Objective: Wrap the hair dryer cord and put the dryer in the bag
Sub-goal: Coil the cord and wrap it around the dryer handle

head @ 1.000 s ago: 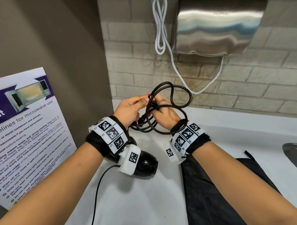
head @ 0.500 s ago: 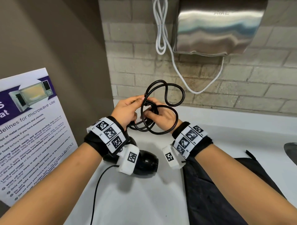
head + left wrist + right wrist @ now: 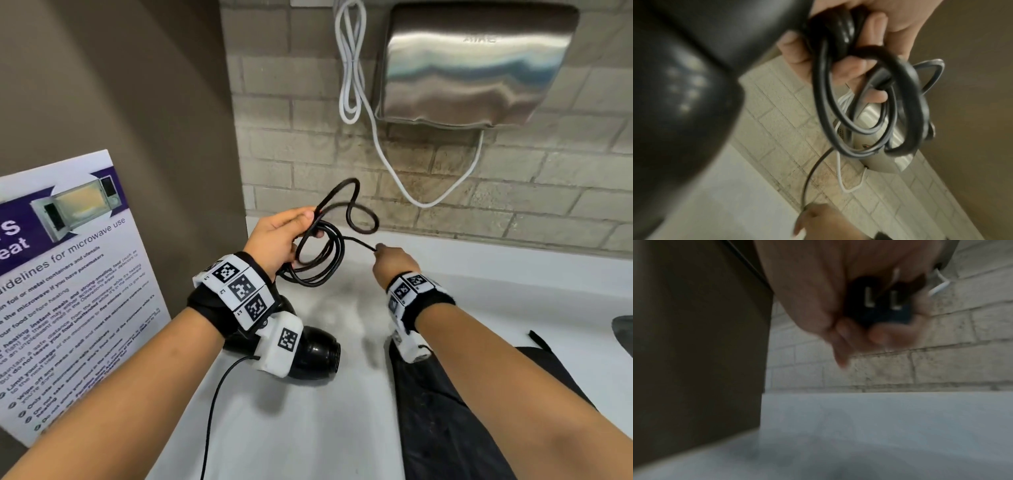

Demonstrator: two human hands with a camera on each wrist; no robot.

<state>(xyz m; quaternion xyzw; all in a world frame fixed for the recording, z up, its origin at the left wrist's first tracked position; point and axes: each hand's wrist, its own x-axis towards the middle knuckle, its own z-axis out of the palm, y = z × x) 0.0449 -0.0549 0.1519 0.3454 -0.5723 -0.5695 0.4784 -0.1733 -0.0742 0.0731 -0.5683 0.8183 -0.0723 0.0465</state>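
Observation:
The black hair dryer lies on the white counter under my left wrist; its body fills the left of the left wrist view. My left hand grips a bundle of black cord loops, also seen close up as cord loops. My right hand holds the cord's plug with fingers curled round it, prongs showing. A thin stretch of cord runs between the hands. The black bag lies flat under my right forearm.
A steel hand dryer with a white cable hangs on the tiled wall behind. A microwave notice leans at the left against a brown panel. A sink edge shows at far right.
My right hand has pulled away to the right from the loops, drawing out a short length of cord with the plug. The left hand keeps the coil.

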